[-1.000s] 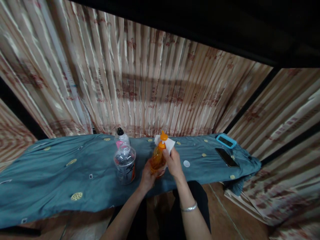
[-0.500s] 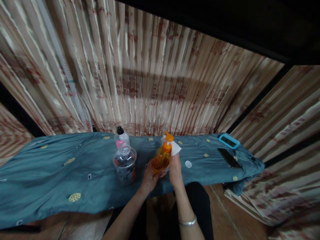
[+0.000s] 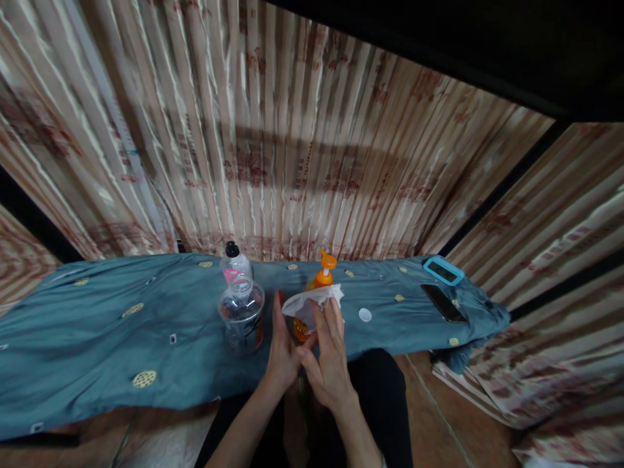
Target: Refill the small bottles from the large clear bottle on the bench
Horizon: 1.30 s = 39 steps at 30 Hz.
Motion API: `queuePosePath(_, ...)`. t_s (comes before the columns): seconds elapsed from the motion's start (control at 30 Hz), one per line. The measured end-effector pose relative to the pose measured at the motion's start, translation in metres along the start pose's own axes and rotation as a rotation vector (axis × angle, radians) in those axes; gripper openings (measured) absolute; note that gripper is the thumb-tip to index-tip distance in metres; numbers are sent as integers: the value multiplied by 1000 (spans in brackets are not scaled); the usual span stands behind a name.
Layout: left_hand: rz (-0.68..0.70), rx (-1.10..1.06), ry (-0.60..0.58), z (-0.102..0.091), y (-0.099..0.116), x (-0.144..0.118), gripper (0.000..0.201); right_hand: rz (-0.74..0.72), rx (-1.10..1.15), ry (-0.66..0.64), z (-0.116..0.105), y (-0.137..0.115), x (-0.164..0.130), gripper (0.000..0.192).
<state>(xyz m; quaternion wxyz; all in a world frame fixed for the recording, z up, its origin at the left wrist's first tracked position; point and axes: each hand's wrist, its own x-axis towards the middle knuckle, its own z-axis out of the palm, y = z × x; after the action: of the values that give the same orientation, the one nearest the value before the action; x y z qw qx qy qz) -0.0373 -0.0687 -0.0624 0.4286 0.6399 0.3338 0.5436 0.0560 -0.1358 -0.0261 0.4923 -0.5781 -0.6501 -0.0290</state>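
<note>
Holding white tissue [image 3: 306, 303], the right grip [image 3: 331, 361] half-hides an orange pump bottle [image 3: 324, 279], contents unclear; left grip [image 3: 284, 354] wide.

Dim light is glinting along the curtain [image 3: 292, 110] before us, a soft shadow is banding its middle, and the frame [image 3: 487, 45] overhead is swallowing detail.

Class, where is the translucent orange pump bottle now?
In the head view, the bottle is at lower centre, partly behind the white tissue, right of the clear plastic cup.
</note>
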Motion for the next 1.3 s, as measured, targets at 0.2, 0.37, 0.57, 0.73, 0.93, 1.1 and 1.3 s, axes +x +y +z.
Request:
queuePosePath(0.2, 212, 236, -63, 5, 19, 7, 58, 21, 94, -28, -8, -7, 0, 68)
queuePosePath(0.37, 271, 216, -55, -5, 23, 38, 34, 133, 178, 87, -25, -2, 2, 53)
queuePosePath(0.57, 268, 209, 56, -2, 43, 76, 32, 412, 379, 227, -19, 52, 36, 53)
queuePosePath(0.73, 98, -11, 108, 21, 40, 94, 20, 414, 610, 165, 10, 68, 52, 57)
queuePosePath(0.93, 214, 18, 50, 39, 33, 70, 39, 446, 713, 256, 21, 66, 43, 58)
queuePosePath(1.1, -47, -46, 25, 39, 7, 57, 46, 456, 727, 269, 19, 65, 41, 55)
queuePosePath(1.3, -242, 29, -23, 29, -54, 43, 42, 461, 681, 299, 26, 65, 39, 57)
